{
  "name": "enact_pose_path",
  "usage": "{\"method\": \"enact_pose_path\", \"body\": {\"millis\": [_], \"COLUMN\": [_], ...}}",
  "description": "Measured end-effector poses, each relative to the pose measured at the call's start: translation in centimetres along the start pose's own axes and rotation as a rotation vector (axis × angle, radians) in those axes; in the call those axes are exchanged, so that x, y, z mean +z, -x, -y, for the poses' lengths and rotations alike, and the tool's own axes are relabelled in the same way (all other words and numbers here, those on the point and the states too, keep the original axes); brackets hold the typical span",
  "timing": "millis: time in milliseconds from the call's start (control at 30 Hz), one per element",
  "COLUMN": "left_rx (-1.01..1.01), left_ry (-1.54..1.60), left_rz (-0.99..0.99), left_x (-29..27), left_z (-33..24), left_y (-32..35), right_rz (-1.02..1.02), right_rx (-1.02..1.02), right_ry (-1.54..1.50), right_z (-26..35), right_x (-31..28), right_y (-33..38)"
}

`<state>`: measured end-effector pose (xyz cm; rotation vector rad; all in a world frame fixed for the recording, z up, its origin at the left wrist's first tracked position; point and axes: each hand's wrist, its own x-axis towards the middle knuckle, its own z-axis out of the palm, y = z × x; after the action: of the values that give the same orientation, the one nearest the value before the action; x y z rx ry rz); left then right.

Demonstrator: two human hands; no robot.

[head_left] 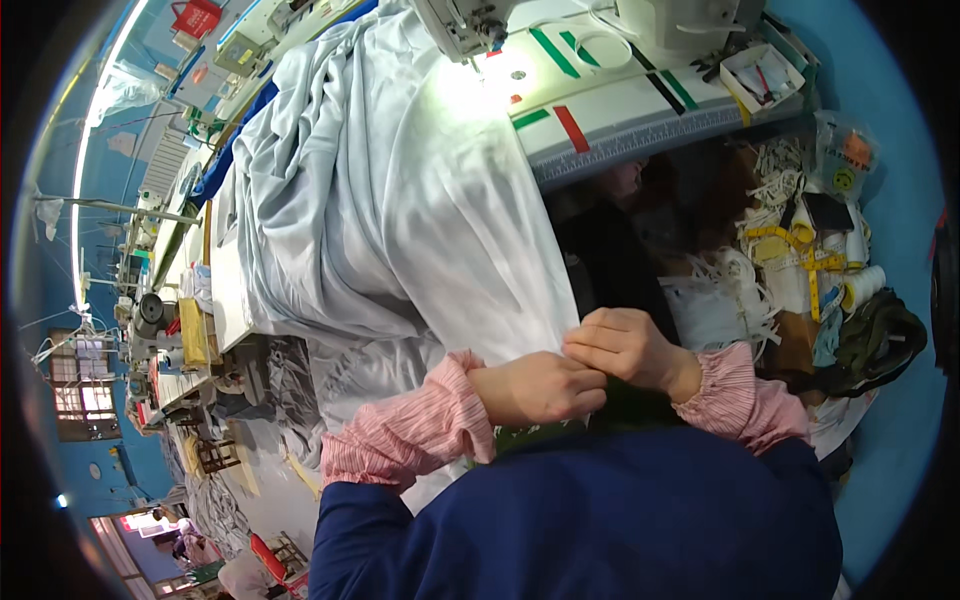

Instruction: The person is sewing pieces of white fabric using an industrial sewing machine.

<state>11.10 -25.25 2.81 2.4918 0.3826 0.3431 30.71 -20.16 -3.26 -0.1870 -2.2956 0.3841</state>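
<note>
Both hands, left (535,388) and right (628,347), are pinching the cloth (400,200) edge tight; its draped weight is likely threatening to drag it free

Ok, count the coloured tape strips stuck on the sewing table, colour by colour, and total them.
Green strips: 4
Red strips: 1
Black strips: 1
Total: 6 strips on the sewing table, beside the pale cloth that the left hand and right hand both pinch.
</note>
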Motion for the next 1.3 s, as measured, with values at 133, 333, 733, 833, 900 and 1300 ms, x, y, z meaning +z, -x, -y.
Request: {"method": "enact_pose_path", "body": {"millis": [133,333,733,833,900,1300], "left_rx": [-0.780,-1.480,-1.376,-1.330,-1.238,-1.199], "left_ry": [0.220,-0.762,-0.567,-0.535,-0.564,-0.506], "left_rz": [-0.575,-0.618,-0.578,-0.561,-0.582,-0.515], "left_x": [-4.4,-9.0,-16.1,-17.9,-19.3,-26.0], "left_z": [3.7,14.2,22.0,24.0,25.3,33.8], "left_y": [4.7,16.1,19.0,19.5,19.7,21.7], "right_rz": [-0.048,-0.078,-0.036,-0.029,-0.011,0.013], "right_rx": [0.329,0.479,0.551,0.544,0.530,0.479], "right_ry": [-0.078,-0.157,-0.195,-0.188,-0.175,-0.079], "right_z": [-0.9,-4.2,-9.6,-10.6,-11.4,-15.7], "right_x": [1.8,2.8,2.2,1.8,1.6,-0.1], "right_y": [1.4,0.4,-5.2,-6.7,-7.7,-13.4]}}
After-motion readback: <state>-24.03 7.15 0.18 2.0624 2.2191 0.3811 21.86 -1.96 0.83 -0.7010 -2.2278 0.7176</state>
